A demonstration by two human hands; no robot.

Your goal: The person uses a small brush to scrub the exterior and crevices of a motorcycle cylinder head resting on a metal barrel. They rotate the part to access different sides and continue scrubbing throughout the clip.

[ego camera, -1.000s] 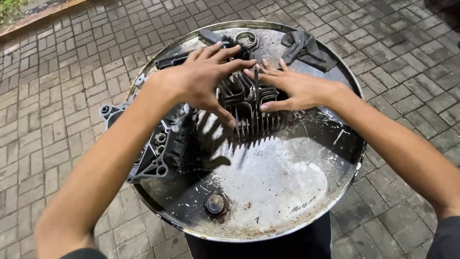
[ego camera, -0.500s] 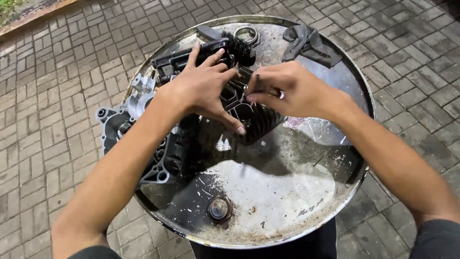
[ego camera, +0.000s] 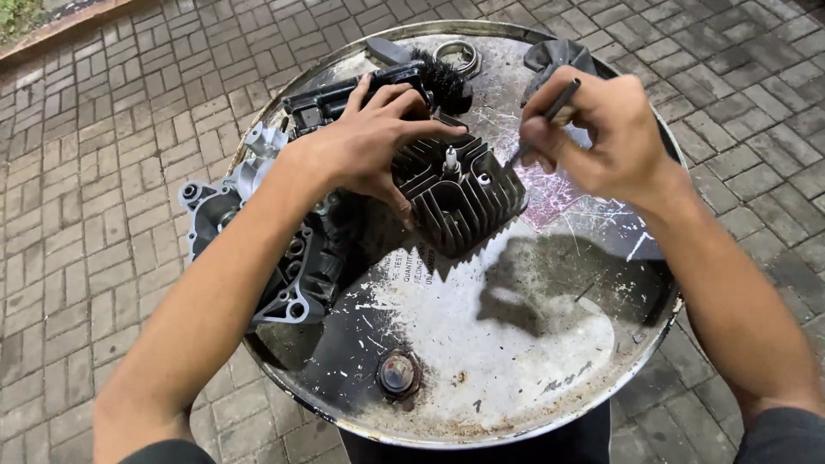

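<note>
A black finned engine cylinder head (ego camera: 460,202) stands on a small engine crankcase (ego camera: 284,258) that lies on a steel drum top (ego camera: 516,369). My left hand (ego camera: 369,142) lies flat over the head's left side, fingers spread on the fins. My right hand (ego camera: 593,129) is raised just right of the head and pinches a thin dark metal tool (ego camera: 550,107), its tip pointing down toward the head's top. A small white-tipped plug (ego camera: 449,159) sticks up from the head.
A black brush (ego camera: 438,77), a metal ring (ego camera: 458,56) and a dark rag or part (ego camera: 559,56) lie at the drum's far rim. A bung cap (ego camera: 397,374) sits near the front edge. Brick paving (ego camera: 86,172) surrounds the drum.
My right hand has lifted off the cylinder head and moved right, now holding the thin tool. My left hand stayed on the head. The view has shifted, so the plug now shows.
</note>
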